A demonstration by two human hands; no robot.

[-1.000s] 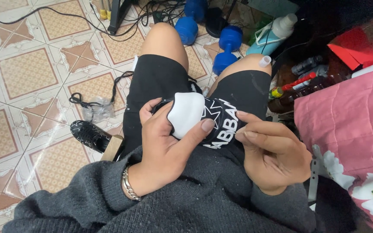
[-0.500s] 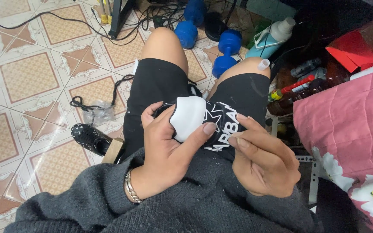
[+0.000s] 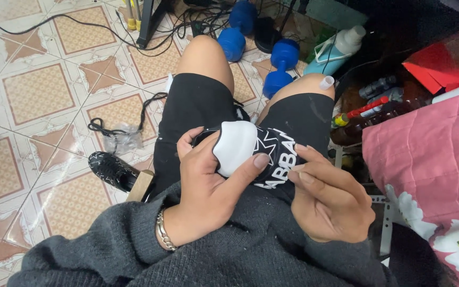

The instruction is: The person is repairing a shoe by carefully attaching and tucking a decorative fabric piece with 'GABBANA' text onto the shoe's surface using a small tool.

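Head view: a seated person looks down at their lap; both hands meet over the thighs
Left hand (image 3: 208, 186): curled around a black-and-white shoe (image 3: 245, 151), thumb pressed across its white toe cap, fingers wrapped behind, so the shoe sits steady
Right hand (image 3: 328, 199): fingers bent loosely, fingertips just touching the shoe's black side by the star; holding nothing itself (whether it pinches anything small, I cannot tell)
Shoe: propped on the black shorts (image 3: 197, 114), toe toward the left knee
Floor: a matching shoe (image 3: 110, 169) lies on the tiles beside the chair; blue dumbbells (image 3: 280, 66) beyond the knees
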